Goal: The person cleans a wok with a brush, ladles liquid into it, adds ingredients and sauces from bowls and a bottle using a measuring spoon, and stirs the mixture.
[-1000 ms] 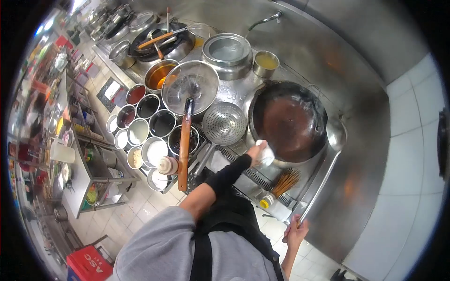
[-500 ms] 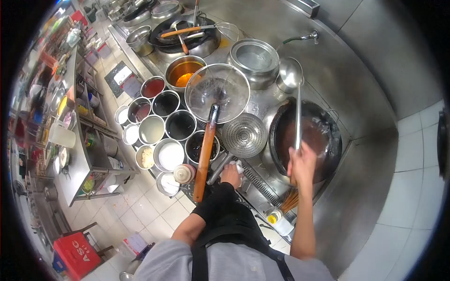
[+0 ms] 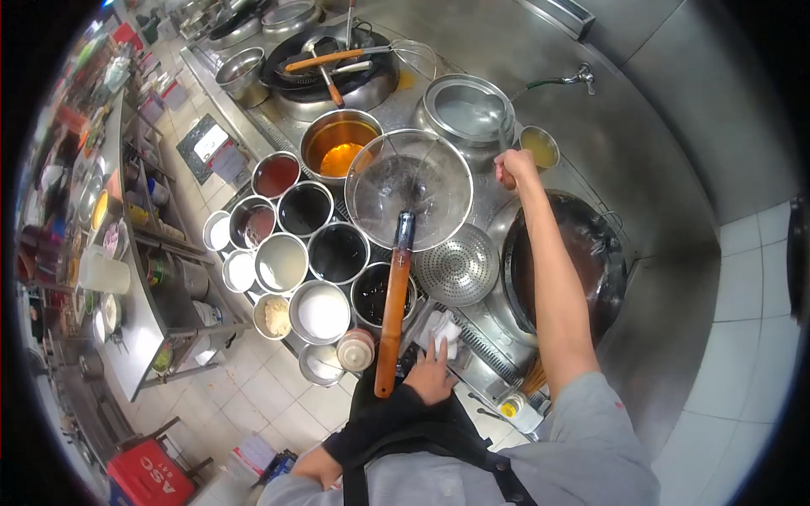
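My right hand [image 3: 513, 167] is closed round the ladle's handle, and the ladle [image 3: 504, 126] dips into the round metal pot [image 3: 432, 103] of cloudy water. Below my right forearm is the dark wok [image 3: 601, 253] with reddish-brown contents, partly hidden by the arm. My left hand [image 3: 430, 377] has its fingers spread at the counter's front edge, by a crumpled white cloth [image 3: 440, 331]. Whether the fingertips touch the cloth is hard to tell. A perforated skimmer [image 3: 458, 265] lies between cloth and pot.
A mesh strainer with a wooden handle [image 3: 393, 329] rests over the containers at centre. Sauce and seasoning pots [image 3: 282, 263] stand to its left, beside a pot of orange oil [image 3: 341, 157]. A tap [image 3: 582, 78] juts from the back wall. A bamboo brush [image 3: 535, 377] sits at the front.
My right hand has moved from over the wok up to the water pot, carrying the ladle. My left hand has let go of the white cloth and spread its fingers.
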A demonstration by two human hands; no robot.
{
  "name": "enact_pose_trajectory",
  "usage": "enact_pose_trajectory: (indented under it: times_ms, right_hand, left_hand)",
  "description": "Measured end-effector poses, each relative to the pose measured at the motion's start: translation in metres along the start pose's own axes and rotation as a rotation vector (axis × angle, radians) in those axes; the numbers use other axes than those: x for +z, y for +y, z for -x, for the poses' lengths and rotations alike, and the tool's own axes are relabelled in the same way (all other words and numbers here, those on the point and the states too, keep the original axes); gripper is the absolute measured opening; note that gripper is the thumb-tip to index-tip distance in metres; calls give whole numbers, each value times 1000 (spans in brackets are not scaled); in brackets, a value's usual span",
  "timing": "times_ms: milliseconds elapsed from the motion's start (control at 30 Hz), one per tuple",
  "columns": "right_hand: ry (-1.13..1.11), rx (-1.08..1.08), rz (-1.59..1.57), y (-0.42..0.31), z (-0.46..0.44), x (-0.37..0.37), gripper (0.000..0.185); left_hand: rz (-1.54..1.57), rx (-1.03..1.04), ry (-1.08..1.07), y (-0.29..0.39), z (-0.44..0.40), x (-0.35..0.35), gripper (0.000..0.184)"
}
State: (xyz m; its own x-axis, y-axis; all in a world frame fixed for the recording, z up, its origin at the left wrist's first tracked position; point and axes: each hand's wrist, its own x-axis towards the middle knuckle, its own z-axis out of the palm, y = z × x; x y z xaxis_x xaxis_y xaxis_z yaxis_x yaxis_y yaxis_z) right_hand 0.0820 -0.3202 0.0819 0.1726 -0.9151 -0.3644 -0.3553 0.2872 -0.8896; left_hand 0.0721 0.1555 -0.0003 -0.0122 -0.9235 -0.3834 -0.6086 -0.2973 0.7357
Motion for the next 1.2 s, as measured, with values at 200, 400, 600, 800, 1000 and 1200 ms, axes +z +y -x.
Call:
enact_pose_trajectory:
  times_ms: [200,400,600,800,1000,1200]
  right_hand:
    - [-463,443,-1233,42,0,-16,23]
    - [-549,399,-1437,54,81,-29,19]
    - [-462,320,-1430,60,191,-80,22]
    - [-348,309,-1470,81,305,-140,29]
    - [-77,294,-1283,115,381,-184,24]
    - [276,282,-832,154,393,-205,14]
  left_hand:
    - [255,144,-336,19,48,-115,64]
    - [195,202,-178,32,54,-161,56]
    - [138,272,-170,50,53,-163,54]
    - [100,401,-193,75,49,-152,50]
    - [96,515,-266,91,7,-95,52]
    - [-152,719,-103,118,-108,37,72]
